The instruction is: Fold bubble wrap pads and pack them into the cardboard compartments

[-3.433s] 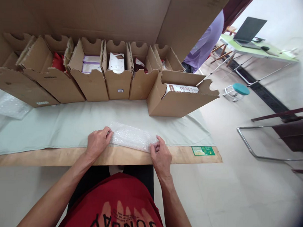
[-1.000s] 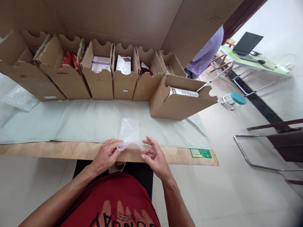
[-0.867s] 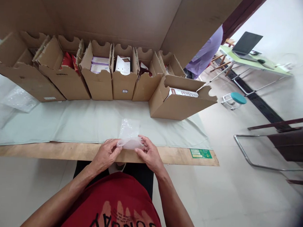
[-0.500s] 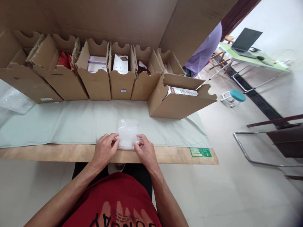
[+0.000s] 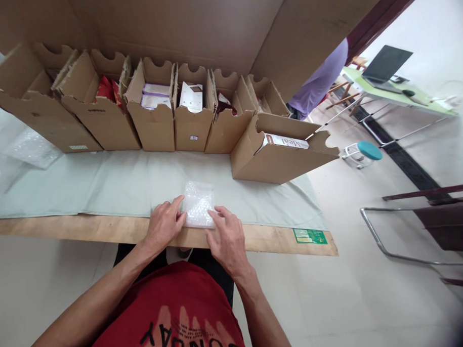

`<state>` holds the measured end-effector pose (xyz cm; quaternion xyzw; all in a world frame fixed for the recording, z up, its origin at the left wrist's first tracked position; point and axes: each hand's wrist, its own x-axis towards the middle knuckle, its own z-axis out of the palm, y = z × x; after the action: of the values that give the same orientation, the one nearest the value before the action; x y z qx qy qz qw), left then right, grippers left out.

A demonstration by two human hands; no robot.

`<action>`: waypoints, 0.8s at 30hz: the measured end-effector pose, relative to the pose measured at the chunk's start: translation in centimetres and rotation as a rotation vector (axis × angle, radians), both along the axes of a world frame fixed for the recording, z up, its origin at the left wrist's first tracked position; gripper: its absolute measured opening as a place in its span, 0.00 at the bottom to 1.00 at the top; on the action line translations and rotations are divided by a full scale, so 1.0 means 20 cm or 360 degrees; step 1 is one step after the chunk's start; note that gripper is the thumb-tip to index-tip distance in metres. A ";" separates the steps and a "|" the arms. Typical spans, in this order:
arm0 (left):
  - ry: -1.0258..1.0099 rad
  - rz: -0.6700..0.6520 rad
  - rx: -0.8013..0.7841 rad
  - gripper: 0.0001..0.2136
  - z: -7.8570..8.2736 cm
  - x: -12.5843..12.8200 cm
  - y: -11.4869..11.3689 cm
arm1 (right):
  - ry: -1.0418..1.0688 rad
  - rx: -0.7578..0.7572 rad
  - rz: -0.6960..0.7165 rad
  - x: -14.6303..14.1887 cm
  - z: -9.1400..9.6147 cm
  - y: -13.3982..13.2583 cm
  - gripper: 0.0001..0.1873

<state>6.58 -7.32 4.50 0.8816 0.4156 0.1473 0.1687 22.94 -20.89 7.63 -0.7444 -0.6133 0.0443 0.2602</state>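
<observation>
A small folded piece of bubble wrap (image 5: 199, 202) is laid flat near the front edge of a wooden counter (image 5: 100, 230), mostly on a pale green cloth (image 5: 120, 185), and is framed by two bare hands. Its left edge is touched by the left hand (image 5: 163, 227), whose thumb and index finger are parted by a narrow gap; whether the edge is gripped cannot be told. Its lower right corner is touched by the fingers of the right hand (image 5: 228, 240), which is loosely opened, the thumb held apart below. Behind, six open cardboard boxes (image 5: 194, 129) are lined up in a row, with red packets (image 5: 107, 89) seen in the second from the left, purple-and-white cartons (image 5: 156, 96) in the third and a white carton (image 5: 191, 97) in the fourth. A seventh box (image 5: 285, 162) is set at an angle in front, on the right, and in it a carton printed "Meal" (image 5: 288, 140) is held. More bubble wrap is heaped at the far left. Beyond the counter, a laptop (image 5: 387, 65) is placed on a folding table (image 5: 427, 94), near a teal-topped stool (image 5: 369, 150).
</observation>
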 end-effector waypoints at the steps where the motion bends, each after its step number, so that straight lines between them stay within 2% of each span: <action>1: 0.0017 -0.0002 -0.0019 0.22 0.00 0.00 0.01 | -0.0093 -0.0030 0.0148 0.00 0.01 0.00 0.26; 3: 0.0021 -0.0005 -0.0062 0.22 0.01 0.01 0.02 | -0.0216 -0.0132 0.0390 0.00 0.01 0.03 0.29; 5: -0.0013 -0.0022 -0.0123 0.22 0.02 0.00 0.03 | -0.0270 -0.0179 0.0510 0.02 -0.01 0.07 0.26; 8: -0.0208 -0.0139 -0.0126 0.22 0.05 -0.05 0.03 | -0.0234 -0.0124 0.0523 0.04 -0.03 0.12 0.18; 11: -0.0431 -0.0429 -0.0009 0.29 0.09 -0.12 0.00 | -0.0064 -0.0117 0.0510 0.06 0.01 0.13 0.15; 12: -0.0461 -0.0533 -0.0002 0.29 0.10 -0.13 -0.01 | 0.0010 -0.0139 0.0518 0.06 0.04 0.13 0.15; 14: -0.0504 -0.0645 -0.0064 0.20 0.10 -0.15 -0.02 | 0.0153 -0.0227 0.0532 0.08 0.09 0.13 0.13; 16: -0.0565 -0.0574 -0.0191 0.12 0.09 -0.14 -0.02 | 0.0297 -0.0354 0.0499 0.10 0.13 0.14 0.13; 20: -0.0651 -0.0201 -0.0495 0.12 0.08 -0.08 0.02 | 0.0615 -0.0455 0.0340 0.14 0.13 0.20 0.12; 22: -0.0632 -0.0096 -0.0585 0.12 0.08 -0.04 0.06 | 0.0604 -0.0410 0.0232 0.15 0.11 0.22 0.17; 24: -0.0554 -0.0031 -0.0585 0.11 0.08 0.00 0.08 | 0.0412 -0.0360 0.0138 0.16 0.09 0.25 0.18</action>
<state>6.60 -5.67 6.15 0.8014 0.3916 0.2173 0.3965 26.17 -15.88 9.38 -0.7298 -0.5973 0.2197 0.2496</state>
